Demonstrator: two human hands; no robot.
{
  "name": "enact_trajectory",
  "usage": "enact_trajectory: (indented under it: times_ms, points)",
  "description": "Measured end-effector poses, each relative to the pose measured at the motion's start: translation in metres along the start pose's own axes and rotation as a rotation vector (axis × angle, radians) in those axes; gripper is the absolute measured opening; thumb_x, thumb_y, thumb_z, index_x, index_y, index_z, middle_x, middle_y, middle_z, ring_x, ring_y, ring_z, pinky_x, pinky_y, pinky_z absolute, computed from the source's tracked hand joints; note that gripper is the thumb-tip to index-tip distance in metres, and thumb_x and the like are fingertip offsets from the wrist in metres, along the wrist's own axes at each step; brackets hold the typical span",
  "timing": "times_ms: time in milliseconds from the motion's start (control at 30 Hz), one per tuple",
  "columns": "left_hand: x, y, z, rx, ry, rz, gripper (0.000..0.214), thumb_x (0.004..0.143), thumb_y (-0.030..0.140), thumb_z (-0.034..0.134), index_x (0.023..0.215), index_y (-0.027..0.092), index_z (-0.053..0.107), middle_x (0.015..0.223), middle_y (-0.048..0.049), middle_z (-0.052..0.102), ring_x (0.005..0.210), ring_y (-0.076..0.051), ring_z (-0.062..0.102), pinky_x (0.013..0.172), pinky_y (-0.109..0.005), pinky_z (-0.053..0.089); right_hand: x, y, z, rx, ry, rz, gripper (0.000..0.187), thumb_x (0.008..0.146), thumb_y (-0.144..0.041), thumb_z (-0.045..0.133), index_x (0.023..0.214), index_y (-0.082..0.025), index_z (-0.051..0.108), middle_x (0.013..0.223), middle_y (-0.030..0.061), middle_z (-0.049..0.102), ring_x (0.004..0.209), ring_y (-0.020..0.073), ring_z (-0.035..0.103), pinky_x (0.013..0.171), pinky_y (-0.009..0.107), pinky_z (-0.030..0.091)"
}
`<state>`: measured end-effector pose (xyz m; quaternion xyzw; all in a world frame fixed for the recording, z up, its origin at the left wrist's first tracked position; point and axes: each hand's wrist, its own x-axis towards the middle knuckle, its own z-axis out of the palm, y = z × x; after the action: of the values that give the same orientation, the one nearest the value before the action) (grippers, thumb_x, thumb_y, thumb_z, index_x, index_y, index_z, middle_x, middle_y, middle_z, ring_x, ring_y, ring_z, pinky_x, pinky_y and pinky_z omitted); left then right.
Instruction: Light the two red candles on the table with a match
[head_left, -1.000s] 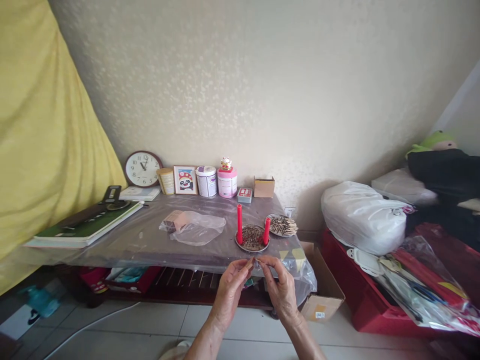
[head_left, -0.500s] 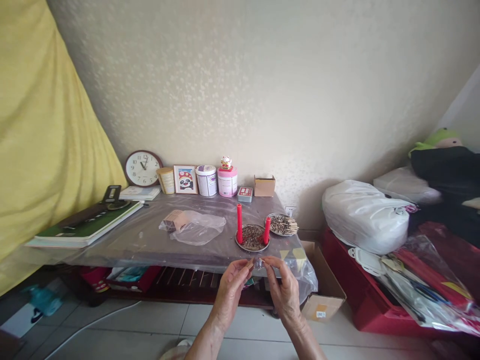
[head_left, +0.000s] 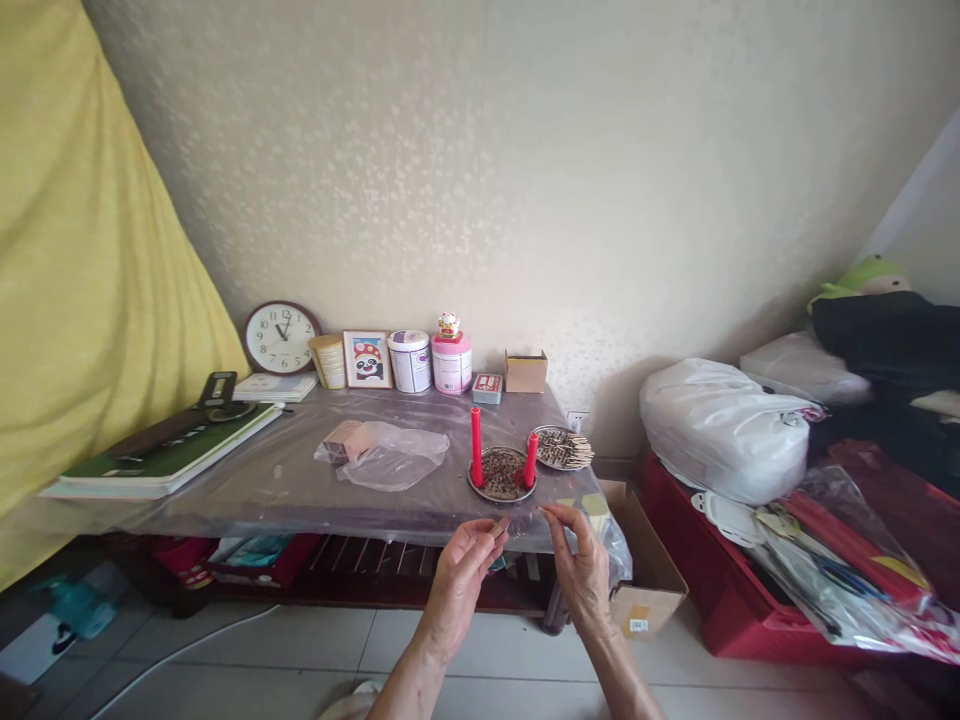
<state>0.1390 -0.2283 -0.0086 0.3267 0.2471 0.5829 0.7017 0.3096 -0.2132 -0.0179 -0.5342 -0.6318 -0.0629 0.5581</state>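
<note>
- A small brown box (head_left: 499,526), perhaps a matchbox, is in front of the desk's near edge, pinched between the thumb and fingers of the left hand (head_left: 469,555).
- The right hand (head_left: 579,555) is apart from the left, its thumb and forefinger closed narrowly on a small pale piece (head_left: 541,511), too tiny to make out well.
- Just beyond the hands, a round metal plate (head_left: 502,499) of dark bits carries a tall red candle (head_left: 476,447) and a short red candle (head_left: 532,460), both upright and unlit.
- Behind it to the right, a second plate (head_left: 553,467) holds many thin sticks (head_left: 579,453), their pale ends over the rim.
- To the left, a clear plastic bag (head_left: 412,455) lies around or under a brown carton (head_left: 351,441); which, one cannot tell.
- A plastic sheet covers the desk (head_left: 300,500).
- Along the wall stand a clock (head_left: 282,338), a framed panda picture (head_left: 367,361), a white can (head_left: 410,362) and a pink can (head_left: 451,368) topped by a cat figurine (head_left: 448,325).
</note>
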Motion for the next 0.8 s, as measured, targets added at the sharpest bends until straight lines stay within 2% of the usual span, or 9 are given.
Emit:
enact_trajectory:
  times_ms: [200,333,500,633,700,767,800]
  points:
    - [0.000,0.000,0.000,0.010,0.007,-0.005,0.018,0.079,0.030,0.068,0.092,0.018,0.068,0.101,-0.0066,0.073,0.102,-0.020,0.062,0.100,-0.037,0.037,0.001,-0.019,-0.008,0.161,0.010,0.106,0.015,0.089,-0.033,0.054,0.088,-0.021,0.064,0.081,0.0027,0.072,0.075,0.0177,0.069,0.073,0.030,0.055]
    - [0.000,-0.003,0.001,0.013,-0.006,0.001,0.017,0.080,0.028,0.067,0.093,0.018,0.067,0.100,-0.0066,0.073,0.101,-0.020,0.061,0.096,-0.035,0.039,-0.005,-0.029,-0.005,0.228,-0.020,0.011,0.007,0.089,-0.024,0.056,0.092,-0.022,0.062,0.087,0.0032,0.071,0.082,0.0175,0.068,0.077,0.030,0.055]
    - [0.000,-0.004,0.000,0.029,-0.020,0.001,0.017,0.081,0.028,0.066,0.094,0.018,0.067,0.102,-0.0061,0.073,0.101,-0.019,0.060,0.094,-0.034,0.038,-0.006,-0.036,-0.006,0.200,-0.098,-0.137,0.011,0.090,-0.016,0.053,0.094,-0.023,0.061,0.091,0.0045,0.070,0.085,0.0172,0.068,0.077,0.029,0.055]
    - [0.001,-0.003,0.000,0.033,0.001,0.003,0.017,0.079,0.028,0.068,0.093,0.018,0.067,0.096,-0.0056,0.073,0.098,-0.019,0.061,0.095,-0.034,0.038,-0.002,-0.047,-0.018,0.198,-0.045,-0.152,0.014,0.090,-0.013,0.052,0.095,-0.023,0.060,0.094,0.0058,0.070,0.086,0.0175,0.067,0.077,0.030,0.054]
    - [0.000,-0.002,0.001,0.029,0.008,0.008,0.017,0.078,0.029,0.068,0.092,0.018,0.067,0.095,-0.0057,0.074,0.097,-0.019,0.062,0.095,-0.034,0.038,-0.002,-0.046,-0.019,0.208,-0.063,-0.164,0.013,0.089,-0.015,0.052,0.095,-0.023,0.061,0.097,0.0071,0.070,0.087,0.0186,0.067,0.077,0.032,0.054]
    - [-0.001,0.000,0.002,0.024,-0.002,0.011,0.018,0.078,0.030,0.068,0.091,0.018,0.067,0.098,-0.0064,0.074,0.099,-0.020,0.062,0.096,-0.035,0.038,-0.002,-0.038,-0.013,0.156,-0.138,-0.171,0.012,0.090,-0.023,0.052,0.086,-0.025,0.064,0.086,0.0046,0.072,0.078,0.0185,0.067,0.072,0.031,0.055]
    - [-0.002,0.000,0.003,0.024,-0.010,0.010,0.018,0.078,0.030,0.068,0.092,0.018,0.067,0.100,-0.0069,0.074,0.100,-0.021,0.062,0.097,-0.036,0.038,-0.002,-0.031,-0.009,0.130,-0.121,-0.145,0.018,0.091,-0.026,0.050,0.078,-0.025,0.063,0.076,0.0028,0.071,0.070,0.0180,0.067,0.067,0.030,0.055]
